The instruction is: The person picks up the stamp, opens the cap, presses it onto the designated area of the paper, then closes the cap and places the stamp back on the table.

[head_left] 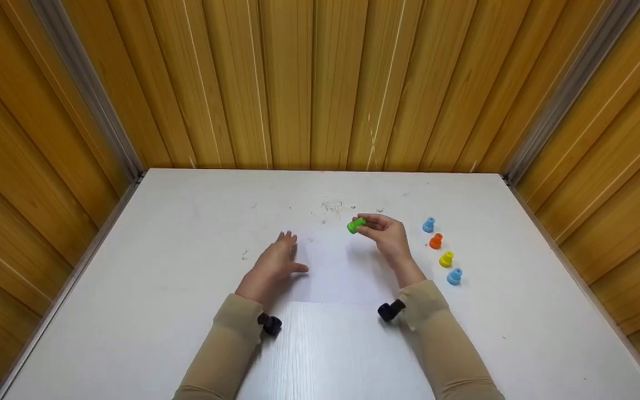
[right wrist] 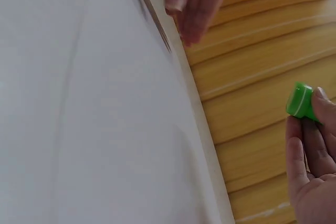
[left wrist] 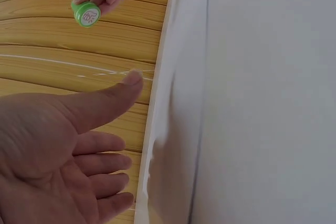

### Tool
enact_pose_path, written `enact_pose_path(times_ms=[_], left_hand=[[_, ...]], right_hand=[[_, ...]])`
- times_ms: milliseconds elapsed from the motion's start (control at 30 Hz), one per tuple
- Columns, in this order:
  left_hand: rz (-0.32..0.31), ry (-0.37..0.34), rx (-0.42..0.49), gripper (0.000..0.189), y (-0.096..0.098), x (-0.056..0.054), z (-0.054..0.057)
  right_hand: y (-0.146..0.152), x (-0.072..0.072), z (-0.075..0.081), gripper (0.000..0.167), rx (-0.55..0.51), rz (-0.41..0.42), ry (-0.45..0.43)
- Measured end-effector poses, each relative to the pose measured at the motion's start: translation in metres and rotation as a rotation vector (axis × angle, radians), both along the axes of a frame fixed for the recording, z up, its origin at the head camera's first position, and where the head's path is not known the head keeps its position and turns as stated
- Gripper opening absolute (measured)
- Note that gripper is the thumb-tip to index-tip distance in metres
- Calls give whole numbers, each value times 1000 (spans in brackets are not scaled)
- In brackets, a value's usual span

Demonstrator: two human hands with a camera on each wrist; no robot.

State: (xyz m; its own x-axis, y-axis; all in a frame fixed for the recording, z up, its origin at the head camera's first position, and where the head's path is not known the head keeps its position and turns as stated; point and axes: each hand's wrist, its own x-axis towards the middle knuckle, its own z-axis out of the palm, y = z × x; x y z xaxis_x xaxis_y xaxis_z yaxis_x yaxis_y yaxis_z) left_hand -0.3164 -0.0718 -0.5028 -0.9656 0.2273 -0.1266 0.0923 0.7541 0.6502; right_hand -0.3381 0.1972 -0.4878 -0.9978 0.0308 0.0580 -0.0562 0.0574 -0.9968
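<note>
Between thumb and fingers, my right hand point(head_left: 389, 239) pinches a small green stamp point(head_left: 356, 225) above the far right part of a white paper sheet point(head_left: 328, 278). The stamp's round face, pale with a reddish print, shows in the left wrist view, where the green stamp point(left wrist: 86, 14) is tilted. At the sheet's left edge my left hand point(head_left: 275, 261) has its fingers extended and thumb spread, holding nothing. Whether it touches the paper I cannot tell. In the right wrist view the green stamp point(right wrist: 300, 100) sits at the fingertips.
Right of my right hand stand several more stamps in a slanting row: a blue stamp point(head_left: 429, 224), an orange stamp point(head_left: 435, 240), a yellow stamp point(head_left: 446, 259) and a nearer blue stamp point(head_left: 454, 276). Wooden panels point(head_left: 328, 83) enclose the white table point(head_left: 131, 311) at the back and sides.
</note>
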Motion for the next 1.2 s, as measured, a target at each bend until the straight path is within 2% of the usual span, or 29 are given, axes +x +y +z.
enact_pose_path(times_ms=[133,300,500,667,933,1200], left_hand=[[-38,-53,-66,102,-1,2,-1],[-64,-64,-143,102,-2,4,-2],[-71,-47,-207,100,-2,4,0],[-71,-66,-212,100,-1,5,0],[-65,-74,-223,100,3,4,1],[-65,-78,-215,99,2,5,2]], right_hand=[[32,-5,8,40,53,-77,17],[64,-13,9,38,163,-164,34],[80,-22,4,31,434,-235,-47],[83,-29,-4,31,573,-259,-116],[85,-33,-10,35,620,-282,-197],[87,-35,-12,35,608,-266,-209]])
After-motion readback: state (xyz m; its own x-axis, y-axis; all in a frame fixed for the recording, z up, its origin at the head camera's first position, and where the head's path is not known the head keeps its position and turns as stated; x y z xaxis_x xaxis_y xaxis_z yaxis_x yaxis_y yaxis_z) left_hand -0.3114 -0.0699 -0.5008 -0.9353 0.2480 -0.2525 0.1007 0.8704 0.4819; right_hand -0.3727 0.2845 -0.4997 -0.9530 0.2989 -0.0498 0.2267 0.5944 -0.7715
